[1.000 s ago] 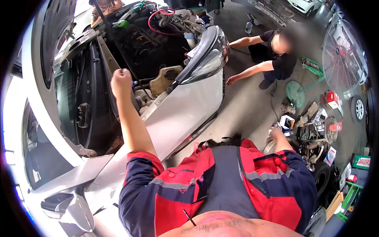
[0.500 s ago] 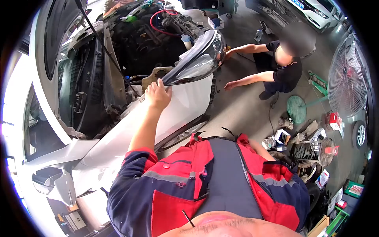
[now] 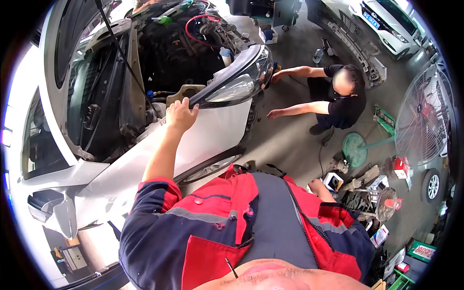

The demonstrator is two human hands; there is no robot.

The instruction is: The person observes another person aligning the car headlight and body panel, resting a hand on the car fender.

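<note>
My left hand (image 3: pixel 181 116) is closed over the rear tip of the headlight (image 3: pixel 237 87), at the upper edge of the white fender (image 3: pixel 208 130). The headlight is a long clear lens with a dark border, at the front corner of a white car with its hood raised. My right hand (image 3: pixel 317 187) shows small beside my jacket, fingers curled in and no object visible in it. A co-worker (image 3: pixel 345 104) in a black shirt crouches in front of the car, one hand by the front end of the headlight and the other held low.
A prop rod (image 3: pixel 123 53) crosses the open engine bay. A large fan (image 3: pixel 423 116), a green round stool (image 3: pixel 355 149), boxes and loose parts stand on the right. A removed bumper (image 3: pixel 362 46) lies near another white car (image 3: pixel 389 26). A water bottle (image 3: pixel 317 55) is on the floor.
The view has shifted, so the car and co-worker appear further left. My right hand has come into sight beside the jacket. My left hand stays at the headlight's rear tip.
</note>
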